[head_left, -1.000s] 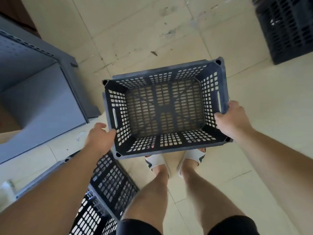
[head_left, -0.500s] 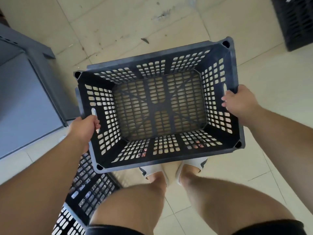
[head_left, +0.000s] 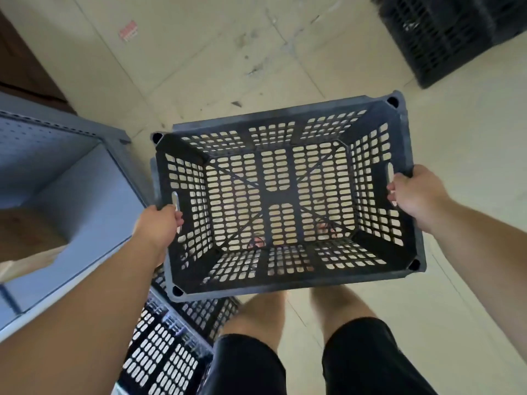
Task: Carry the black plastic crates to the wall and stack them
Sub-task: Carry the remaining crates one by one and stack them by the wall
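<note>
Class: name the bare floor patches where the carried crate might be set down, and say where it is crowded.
Bare tiled floor lies ahead, between the grey shelf unit and the far black crates, and also to the person's right. It is crowded on the left, where floor crates sit beside the shelf unit, partly under the held crate.

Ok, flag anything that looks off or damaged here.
The carried crate looks intact and empty, left hand and right hand gripping its ends. Only oddities: a red-and-white scrap on the floor and dark scuffs on nearby tiles.
</note>
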`<state>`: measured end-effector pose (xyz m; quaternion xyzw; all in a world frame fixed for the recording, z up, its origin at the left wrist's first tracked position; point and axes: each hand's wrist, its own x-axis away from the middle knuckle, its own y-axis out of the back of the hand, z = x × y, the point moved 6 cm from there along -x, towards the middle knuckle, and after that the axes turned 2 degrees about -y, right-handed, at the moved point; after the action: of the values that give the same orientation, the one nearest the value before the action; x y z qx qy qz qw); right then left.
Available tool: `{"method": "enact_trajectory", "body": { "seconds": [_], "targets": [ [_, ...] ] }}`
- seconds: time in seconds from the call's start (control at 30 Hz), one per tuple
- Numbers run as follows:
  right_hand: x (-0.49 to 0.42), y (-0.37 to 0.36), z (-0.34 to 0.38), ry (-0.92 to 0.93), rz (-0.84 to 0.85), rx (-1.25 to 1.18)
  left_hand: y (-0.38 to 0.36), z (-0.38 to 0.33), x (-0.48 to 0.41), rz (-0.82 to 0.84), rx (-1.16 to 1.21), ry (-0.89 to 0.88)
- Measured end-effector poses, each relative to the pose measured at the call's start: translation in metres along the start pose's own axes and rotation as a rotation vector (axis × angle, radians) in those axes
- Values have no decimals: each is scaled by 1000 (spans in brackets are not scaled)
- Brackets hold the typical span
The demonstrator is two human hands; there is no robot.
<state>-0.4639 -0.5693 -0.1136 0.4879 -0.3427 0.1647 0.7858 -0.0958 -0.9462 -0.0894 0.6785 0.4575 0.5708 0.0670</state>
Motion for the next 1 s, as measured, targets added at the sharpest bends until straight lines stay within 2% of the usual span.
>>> {"method": "enact_trajectory", "body": {
  "seconds": [0.27,0.53,0.83,1.0],
  "targets": [
    [129,146,-39,-108,-87,-85,51,-80,157,28,-177,-140],
    [256,271,-94,-147,-282,-174,72,-128,279,142,-129,-272],
    [363,346,-186,-239,-480,-366,42,-185,394,297,-165,-515],
    [395,381,-256,-335,-548,-494,-3,-223,483,352,-289,-711]
  ]
}}
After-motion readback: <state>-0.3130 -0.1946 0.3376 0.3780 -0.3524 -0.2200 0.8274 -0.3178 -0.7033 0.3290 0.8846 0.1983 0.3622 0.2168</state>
